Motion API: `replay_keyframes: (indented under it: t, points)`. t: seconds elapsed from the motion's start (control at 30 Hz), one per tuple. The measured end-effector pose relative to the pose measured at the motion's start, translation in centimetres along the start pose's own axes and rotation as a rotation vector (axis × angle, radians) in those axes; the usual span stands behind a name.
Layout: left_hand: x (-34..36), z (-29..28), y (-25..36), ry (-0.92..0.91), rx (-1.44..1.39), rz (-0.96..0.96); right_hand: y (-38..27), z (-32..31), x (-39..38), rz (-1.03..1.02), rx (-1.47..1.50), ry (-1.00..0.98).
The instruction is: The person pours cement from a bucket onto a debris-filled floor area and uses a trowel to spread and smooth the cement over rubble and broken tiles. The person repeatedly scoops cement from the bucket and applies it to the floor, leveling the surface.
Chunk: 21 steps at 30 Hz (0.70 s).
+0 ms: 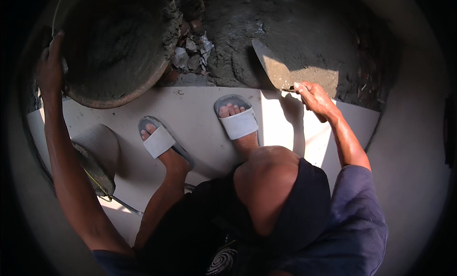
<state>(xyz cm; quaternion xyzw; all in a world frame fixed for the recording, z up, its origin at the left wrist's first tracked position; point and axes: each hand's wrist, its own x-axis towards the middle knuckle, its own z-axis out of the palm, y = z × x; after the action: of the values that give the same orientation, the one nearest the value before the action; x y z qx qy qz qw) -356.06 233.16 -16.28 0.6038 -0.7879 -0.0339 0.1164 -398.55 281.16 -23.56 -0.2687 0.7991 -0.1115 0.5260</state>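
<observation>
At the far left, my left hand (51, 69) is closed at the rim of a wide, round mortar basin (138, 92). Its fingertips are partly lost in shadow. Wet grey mortar coats the inside of the basin. On the right, my right hand (315, 100) grips the handle of a trowel (276, 69). The trowel's pointed metal blade slants up and to the left, over a spread layer of wet mortar (304, 28). Sunlight falls on the lower part of the blade and the mortar beside it.
Broken rubble (190, 54) lies between basin and mortar layer. My sandalled feet stand on pale tiles (200, 133) along the mortar's edge. A mortar-stained, rounded container (102, 150) rests by my left forearm, near a thin hose (126, 204). A plain pale surface (414, 133) borders the right side.
</observation>
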Motion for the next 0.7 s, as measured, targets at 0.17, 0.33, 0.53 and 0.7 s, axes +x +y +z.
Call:
replay_keyframes:
  t: [0.17, 0.33, 0.53, 0.7]
  points:
    - [0.0, 0.1, 0.3, 0.05, 0.017, 0.021, 0.0, 0.3, 0.9, -0.11, -0.381, -0.018]
    - [-0.2, -0.1, -0.2, 0.051, 0.091, 0.179, -2.7, -0.3, 1.4, -0.271, -0.833, -0.071]
    - [-0.2, -0.1, -0.5, 0.053, -0.032, 0.185, -9.7, -3.4, -0.2, -0.425, -1.093, -0.048]
    - [0.8, 0.5, -2.7, 0.003, 0.015, 0.17, -15.1, -0.1, 2.2, -0.565, -1.097, -0.134]
